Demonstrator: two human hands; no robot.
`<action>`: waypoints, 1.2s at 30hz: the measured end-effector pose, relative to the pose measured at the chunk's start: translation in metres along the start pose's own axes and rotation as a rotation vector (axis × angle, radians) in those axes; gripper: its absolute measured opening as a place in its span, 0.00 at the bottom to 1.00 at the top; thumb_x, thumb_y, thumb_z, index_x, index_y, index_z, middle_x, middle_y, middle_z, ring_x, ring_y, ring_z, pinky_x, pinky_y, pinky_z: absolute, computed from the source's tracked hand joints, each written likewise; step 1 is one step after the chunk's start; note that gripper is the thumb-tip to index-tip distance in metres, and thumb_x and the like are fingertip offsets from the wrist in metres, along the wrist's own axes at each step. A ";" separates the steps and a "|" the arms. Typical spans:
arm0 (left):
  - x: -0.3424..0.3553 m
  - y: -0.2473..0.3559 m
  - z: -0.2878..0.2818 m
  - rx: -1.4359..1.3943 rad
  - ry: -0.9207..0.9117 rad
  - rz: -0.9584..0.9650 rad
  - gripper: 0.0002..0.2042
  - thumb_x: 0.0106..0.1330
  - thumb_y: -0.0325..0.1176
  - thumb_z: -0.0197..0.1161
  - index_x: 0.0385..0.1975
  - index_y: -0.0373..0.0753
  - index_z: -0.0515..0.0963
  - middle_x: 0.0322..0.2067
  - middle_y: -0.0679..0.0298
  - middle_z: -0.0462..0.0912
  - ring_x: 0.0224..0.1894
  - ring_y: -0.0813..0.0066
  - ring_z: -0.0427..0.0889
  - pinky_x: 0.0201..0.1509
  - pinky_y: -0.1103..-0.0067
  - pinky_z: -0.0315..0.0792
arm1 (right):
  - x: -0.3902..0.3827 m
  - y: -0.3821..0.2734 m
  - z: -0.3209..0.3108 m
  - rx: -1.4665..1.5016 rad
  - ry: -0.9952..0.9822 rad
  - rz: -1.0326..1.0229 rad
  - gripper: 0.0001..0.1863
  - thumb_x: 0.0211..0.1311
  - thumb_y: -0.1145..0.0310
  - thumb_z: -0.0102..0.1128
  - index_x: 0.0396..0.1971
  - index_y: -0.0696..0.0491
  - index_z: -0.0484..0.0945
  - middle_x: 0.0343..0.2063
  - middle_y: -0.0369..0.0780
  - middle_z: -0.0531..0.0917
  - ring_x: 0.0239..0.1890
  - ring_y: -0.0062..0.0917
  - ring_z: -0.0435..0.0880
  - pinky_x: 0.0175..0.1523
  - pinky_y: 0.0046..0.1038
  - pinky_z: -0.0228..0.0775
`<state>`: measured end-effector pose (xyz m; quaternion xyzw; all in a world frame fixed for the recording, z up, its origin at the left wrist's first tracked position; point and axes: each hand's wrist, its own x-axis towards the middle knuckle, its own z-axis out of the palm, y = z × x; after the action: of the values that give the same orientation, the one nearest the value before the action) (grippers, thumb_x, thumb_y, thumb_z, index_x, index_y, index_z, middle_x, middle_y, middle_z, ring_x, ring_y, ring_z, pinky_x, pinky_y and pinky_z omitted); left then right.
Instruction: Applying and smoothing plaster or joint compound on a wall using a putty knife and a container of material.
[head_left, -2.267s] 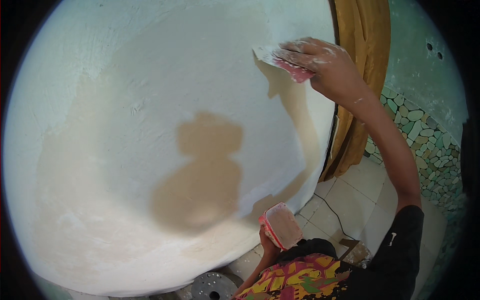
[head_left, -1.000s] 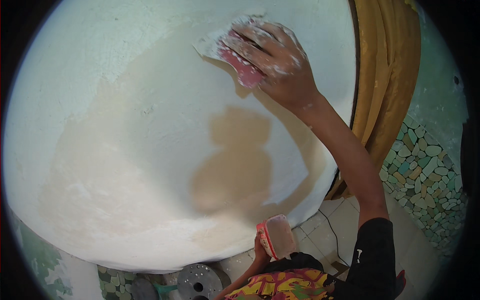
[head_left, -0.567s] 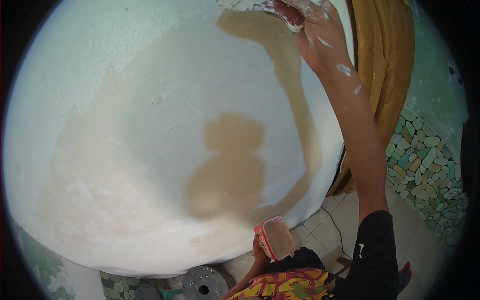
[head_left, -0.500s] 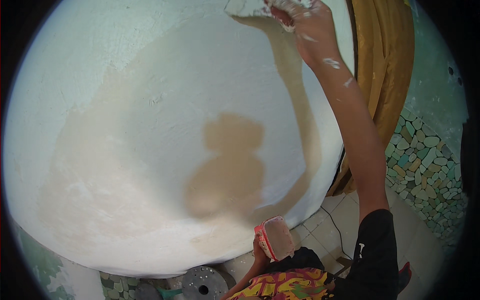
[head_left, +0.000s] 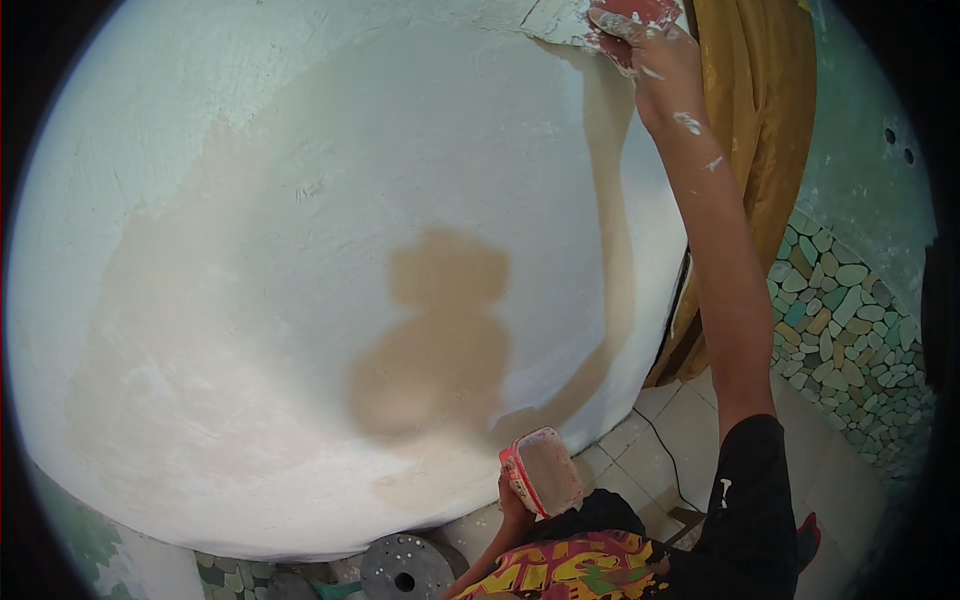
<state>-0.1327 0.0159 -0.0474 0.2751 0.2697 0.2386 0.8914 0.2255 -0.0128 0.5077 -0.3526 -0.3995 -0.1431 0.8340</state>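
My right hand [head_left: 668,70], smeared with white, is stretched out to the top of the wall. Its fingers are closed on a putty knife [head_left: 565,22] with a wide, white-caked blade and some red showing beside the fingers. The blade lies against or very near the pale wall [head_left: 300,300]; I cannot tell whether it touches. Low in front of me my left hand [head_left: 513,508] grips a red-rimmed plastic tub [head_left: 552,472], its inside coated with whitish paste. A shadow of my head and right arm falls on the wall.
A mustard-brown curtain [head_left: 765,130] hangs along the wall's right edge. Below are pale floor tiles [head_left: 640,440], a dark cable [head_left: 668,460] and a grey round spool-like object [head_left: 405,568]. Pebble mosaic [head_left: 850,340] borders a green surface [head_left: 870,180] at the right.
My right hand and the putty knife have moved right along the top of the wall. The tub in my left hand has shifted slightly left and up.
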 end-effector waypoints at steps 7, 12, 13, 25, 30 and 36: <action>-0.003 0.001 0.003 -0.020 0.003 -0.029 0.28 0.80 0.57 0.42 0.66 0.41 0.70 0.60 0.56 0.79 0.61 0.59 0.78 0.69 0.61 0.69 | -0.010 -0.021 0.039 0.209 -0.308 0.055 0.14 0.63 0.77 0.69 0.48 0.59 0.81 0.39 0.35 0.85 0.41 0.19 0.85 0.47 0.22 0.78; 0.001 -0.008 -0.009 0.045 -0.030 0.012 0.28 0.80 0.55 0.41 0.67 0.41 0.69 0.62 0.56 0.79 0.61 0.60 0.80 0.68 0.63 0.73 | -0.008 0.012 0.041 -0.235 -0.160 -0.157 0.10 0.63 0.81 0.67 0.44 0.62 0.82 0.34 0.36 0.86 0.32 0.18 0.83 0.37 0.21 0.76; 0.003 -0.009 -0.010 0.045 -0.033 0.011 0.28 0.80 0.55 0.41 0.67 0.41 0.69 0.62 0.56 0.79 0.61 0.60 0.80 0.68 0.63 0.73 | -0.007 0.016 0.036 -0.285 -0.087 -0.290 0.10 0.63 0.81 0.66 0.44 0.62 0.82 0.33 0.36 0.86 0.31 0.17 0.83 0.36 0.21 0.75; -0.003 0.002 0.006 -0.031 -0.050 0.031 0.28 0.80 0.56 0.43 0.66 0.41 0.69 0.61 0.57 0.79 0.62 0.59 0.79 0.68 0.63 0.72 | 0.027 -0.021 -0.023 -0.598 0.139 -0.526 0.12 0.60 0.83 0.66 0.45 0.63 0.82 0.33 0.35 0.86 0.34 0.18 0.82 0.39 0.22 0.75; 0.002 -0.005 -0.002 -0.097 -0.030 0.023 0.28 0.80 0.56 0.44 0.67 0.41 0.68 0.61 0.57 0.79 0.62 0.60 0.79 0.69 0.63 0.72 | -0.025 -0.063 0.021 -0.810 -0.086 -0.937 0.15 0.64 0.76 0.66 0.51 0.54 0.85 0.45 0.43 0.88 0.49 0.29 0.87 0.52 0.29 0.79; 0.000 -0.006 0.000 -0.054 -0.068 0.031 0.28 0.80 0.56 0.44 0.67 0.40 0.68 0.61 0.56 0.79 0.62 0.60 0.79 0.69 0.63 0.72 | -0.045 -0.009 0.012 -1.286 -0.459 -0.876 0.32 0.51 0.80 0.69 0.59 0.42 0.83 0.59 0.33 0.83 0.59 0.36 0.80 0.65 0.38 0.73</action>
<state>-0.1311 0.0118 -0.0512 0.2629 0.2286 0.2501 0.9033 0.1848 -0.0127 0.4826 -0.5949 -0.5022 -0.5825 0.2337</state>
